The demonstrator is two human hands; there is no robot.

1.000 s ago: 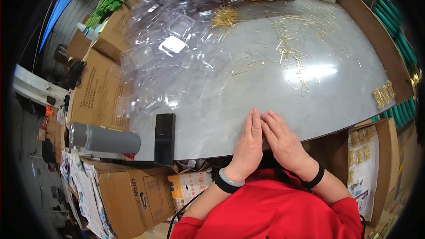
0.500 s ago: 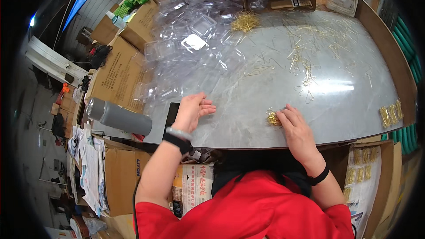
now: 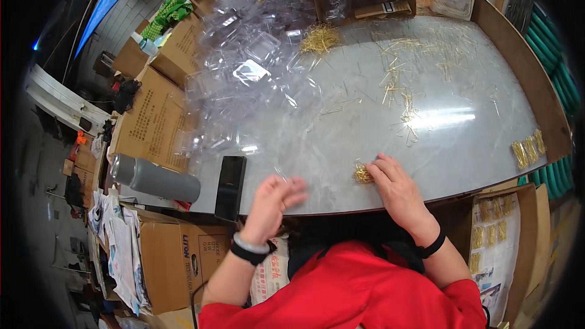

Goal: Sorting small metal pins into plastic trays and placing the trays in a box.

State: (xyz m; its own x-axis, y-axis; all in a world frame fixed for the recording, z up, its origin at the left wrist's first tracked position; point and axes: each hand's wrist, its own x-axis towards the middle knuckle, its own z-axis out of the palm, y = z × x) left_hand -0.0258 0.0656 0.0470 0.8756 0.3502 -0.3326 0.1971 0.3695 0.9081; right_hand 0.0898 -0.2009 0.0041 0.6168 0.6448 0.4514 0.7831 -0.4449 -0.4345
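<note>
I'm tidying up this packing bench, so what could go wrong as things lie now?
The black phone lies at the near table edge, close to the left hand; a sweep of that hand might knock it off. The grey bottle lies on its side and could roll. Loose gold pins are scattered across the marble, and the right hand might push some over the edge while gathering the small pin bundle.

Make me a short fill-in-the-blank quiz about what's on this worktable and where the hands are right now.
1. The right hand rests on a small bundle of ____-coloured pins.
2. The black phone lies flat, to the ____ of the left hand.
3. The pile of clear plastic boxes covers the table's far ____ part.

Missing words: gold; left; left
</note>
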